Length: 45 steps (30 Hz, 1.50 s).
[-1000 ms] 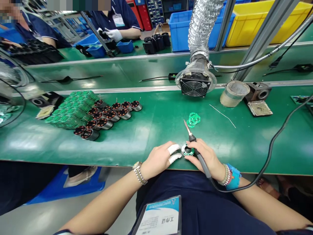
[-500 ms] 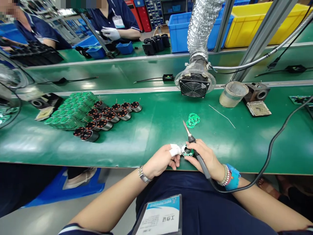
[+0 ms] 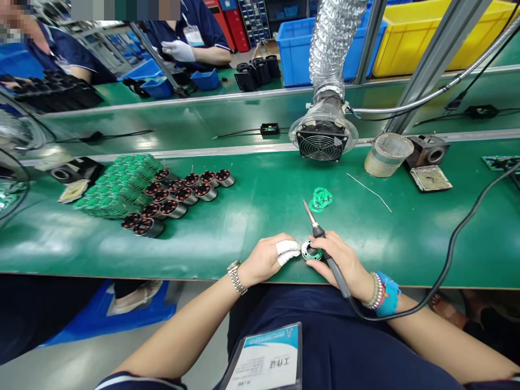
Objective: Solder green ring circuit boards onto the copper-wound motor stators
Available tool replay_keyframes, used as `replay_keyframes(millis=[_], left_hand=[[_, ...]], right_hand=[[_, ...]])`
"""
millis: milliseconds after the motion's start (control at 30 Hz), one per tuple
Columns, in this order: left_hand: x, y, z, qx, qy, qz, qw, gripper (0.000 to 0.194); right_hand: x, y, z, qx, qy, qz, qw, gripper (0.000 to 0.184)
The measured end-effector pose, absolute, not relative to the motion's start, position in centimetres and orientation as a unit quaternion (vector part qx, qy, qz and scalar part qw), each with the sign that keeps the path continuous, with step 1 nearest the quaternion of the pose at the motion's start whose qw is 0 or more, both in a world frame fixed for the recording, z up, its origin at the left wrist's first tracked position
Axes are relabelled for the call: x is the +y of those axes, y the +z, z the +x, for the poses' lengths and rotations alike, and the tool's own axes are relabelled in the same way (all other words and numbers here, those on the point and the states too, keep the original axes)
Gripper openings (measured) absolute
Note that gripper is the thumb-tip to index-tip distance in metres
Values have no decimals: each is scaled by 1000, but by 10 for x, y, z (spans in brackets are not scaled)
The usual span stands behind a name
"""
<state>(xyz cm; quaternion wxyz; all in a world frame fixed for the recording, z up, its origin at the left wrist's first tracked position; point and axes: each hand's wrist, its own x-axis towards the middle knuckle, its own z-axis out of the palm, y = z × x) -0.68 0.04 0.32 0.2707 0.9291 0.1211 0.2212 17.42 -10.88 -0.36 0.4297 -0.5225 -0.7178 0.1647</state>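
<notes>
The small round part [image 3: 311,252] is near the front edge of the surface [image 3: 231,244], in the fingers of the right hand [image 3: 350,264], which also grips the soldering iron [image 3: 336,272]; whether the part rests on the surface cannot be told. The fingertips of the left hand [image 3: 266,259] are pressed together just beside it; whether they pinch anything cannot be seen. The part looks light and stiff, its green face probably fragile, so the outer rim seems the safest hold. The iron should be taken only by its dark handle. Its tip points toward the back edge, near the loose green rings [image 3: 320,200]. Room for moving lies leftward, before the copper-wound cylinders [image 3: 174,208]; on the right, the cable [image 3: 450,246] crosses the front edge.
</notes>
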Motion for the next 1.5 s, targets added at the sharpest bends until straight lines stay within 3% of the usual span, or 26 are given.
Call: replay_keyframes(millis=[233, 467, 667, 833, 1000, 1200, 1267, 1400, 1500], left_hand=[[-8, 6, 3, 190, 180, 927, 270, 13], [-23, 7, 15, 349, 102, 692, 624, 17], [-17, 12, 20, 365, 139, 534, 750, 33], [-4, 12, 19, 338, 112, 646, 675, 20], [-28, 14, 7, 385, 108, 709, 581, 21], [-40, 18, 2, 384, 122, 763, 506, 19], [-37, 17, 3, 376, 109, 764, 513, 22], [-31, 18, 1, 357, 64, 693, 623, 29], [-27, 17, -5, 309, 94, 821, 470, 22]], right_hand=[[-109, -3, 174, -718, 170, -524, 425, 25], [-109, -4, 174, -719, 163, -523, 427, 23], [-109, -4, 173, -715, 156, -527, 432, 24], [-107, -1, 179, -709, 178, -523, 438, 30], [-109, 9, 189, -710, 229, -512, 426, 35], [-107, 8, 184, -729, 196, -509, 413, 30], [-106, 5, 183, -728, 197, -510, 413, 29], [-105, 2, 183, -722, 197, -510, 424, 30], [-106, 1, 183, -719, 200, -508, 430, 29]])
